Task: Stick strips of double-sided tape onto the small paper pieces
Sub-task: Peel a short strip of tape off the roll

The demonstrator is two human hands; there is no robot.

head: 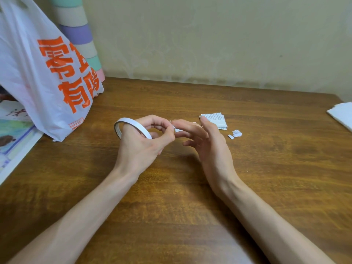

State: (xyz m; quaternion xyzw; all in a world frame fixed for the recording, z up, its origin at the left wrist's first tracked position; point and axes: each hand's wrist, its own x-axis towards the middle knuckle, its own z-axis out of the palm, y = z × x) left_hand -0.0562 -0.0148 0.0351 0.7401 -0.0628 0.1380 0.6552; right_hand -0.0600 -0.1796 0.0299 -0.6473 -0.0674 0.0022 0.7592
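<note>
Working above the wooden table (190, 187), we take the tape roll (131, 127) as our landmark: one white plastic bag (43, 77) stands to its left, one stack of printed paper pieces (215, 120) lies to its right, with about three tiny scraps (235, 133) just beyond. Our left hand (142, 141) wears the roll over its thumb and pinches one small paper piece (176, 129); our right hand (205, 141) meets it, fingers loosely spread. We judge a strip is being pressed on; next comes tearing it free.
</note>
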